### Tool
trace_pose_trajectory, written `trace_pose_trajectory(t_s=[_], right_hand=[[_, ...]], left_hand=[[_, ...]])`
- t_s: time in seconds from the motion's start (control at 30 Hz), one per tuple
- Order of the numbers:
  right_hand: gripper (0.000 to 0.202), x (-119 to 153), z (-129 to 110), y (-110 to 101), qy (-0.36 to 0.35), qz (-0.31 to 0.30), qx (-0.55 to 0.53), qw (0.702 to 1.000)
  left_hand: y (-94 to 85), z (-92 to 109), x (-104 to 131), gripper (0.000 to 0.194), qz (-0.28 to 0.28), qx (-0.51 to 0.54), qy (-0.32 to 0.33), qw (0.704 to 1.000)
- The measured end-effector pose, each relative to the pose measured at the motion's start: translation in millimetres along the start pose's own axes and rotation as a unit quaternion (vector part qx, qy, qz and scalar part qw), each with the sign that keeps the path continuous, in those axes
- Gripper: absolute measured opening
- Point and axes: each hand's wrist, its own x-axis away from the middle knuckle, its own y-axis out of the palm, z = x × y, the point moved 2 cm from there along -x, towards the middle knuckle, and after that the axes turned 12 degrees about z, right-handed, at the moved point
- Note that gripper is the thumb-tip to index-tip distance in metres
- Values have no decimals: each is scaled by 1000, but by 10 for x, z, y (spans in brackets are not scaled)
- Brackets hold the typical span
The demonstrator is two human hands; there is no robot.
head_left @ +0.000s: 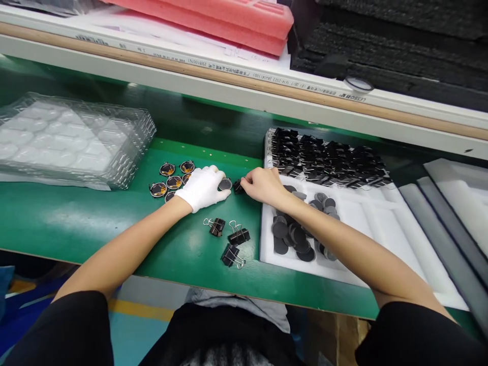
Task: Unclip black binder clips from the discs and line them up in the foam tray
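My left hand [204, 187], in a white glove, grips a small round part [225, 184] with a grey face between thumb and fingers. My bare right hand [265, 187] pinches a black binder clip [238, 187] close to the round part's right side; whether the two touch, I cannot tell. Partly under the glove and to its left lie several round parts [174, 182] with dark and orange faces. Three loose binder clips [239, 234] with wire handles lie on the green bench, nearer to me.
At right, a white foam tray [362, 213] holds many dark discs [295, 234]. Rows of binder clips [328, 157] fill its far side. Stacked clear plastic trays [72, 142] stand at left. A shelf edge [229, 76] crosses behind, bearing pink foam [213, 20]. Foam sheets [457, 218] lie far right.
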Motion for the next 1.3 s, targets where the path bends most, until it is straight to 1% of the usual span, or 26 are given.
trace_pose_trajectory(t_s=[0.07,0.1,0.13,0.17,0.2,0.27,0.3,0.33,0.4,0.5,0.53,0.57,0.6,0.67,0.7,0.73,0.77,0.83,0.9,1.1,1.3], right_hand=[[44,-11,-36,-18,3,-40,-1,999],[46,-8,-48,-36,-2,-45,11,999],[48,-7,-56,-58,-11,-32,27,999],[48,-15,-61,-78,-20,-1,41,999],[47,-34,-62,-90,-26,44,45,998],[41,-120,-54,-70,-31,138,17,990],[39,-189,-44,-32,-30,168,-12,985],[39,-272,-31,23,-30,180,-45,982],[41,-461,-10,158,-50,164,-100,980],[47,-682,-16,342,-130,106,-137,976],[49,-718,-23,392,-144,88,-142,975],[51,-736,-26,439,-134,71,-147,977],[53,-737,-23,484,-99,52,-153,982],[60,-698,-2,569,10,19,-158,987],[64,-666,13,604,60,13,-154,986],[68,-636,26,632,95,16,-146,984],[71,-613,39,653,116,28,-137,983],[72,-590,65,685,138,60,-122,981],[73,-597,89,713,160,73,-114,978],[69,-637,112,741,188,69,-104,974],[65,-628,127,745,187,79,-101,974]], left_hand=[[-8,-10,0,49,-7,-2,-8,1000],[-13,-17,-2,49,-11,-1,-7,1000],[-18,-25,-6,48,-15,1,0,1000],[-24,-34,-11,47,-19,5,12,1000],[-30,-46,-15,45,-23,12,25,999],[-38,-70,-22,42,-28,26,50,998],[-41,-81,-23,40,-27,31,58,997],[-41,-88,-23,40,-26,35,62,997],[-36,-90,-18,38,-23,35,64,997],[-23,-62,-4,38,-20,30,68,997],[-20,-48,2,39,-19,27,69,997],[-17,-33,7,39,-17,25,71,997],[-15,-18,13,40,-15,22,72,997],[-12,12,22,40,-12,18,70,997],[-10,26,26,40,-11,18,67,998],[-7,40,30,39,-10,20,63,998],[-2,54,34,39,-10,22,59,998],[13,82,39,40,-9,28,49,998],[37,110,42,41,-7,35,39,999],[132,182,35,44,6,44,6,999],[179,201,10,48,7,56,-8,998]])
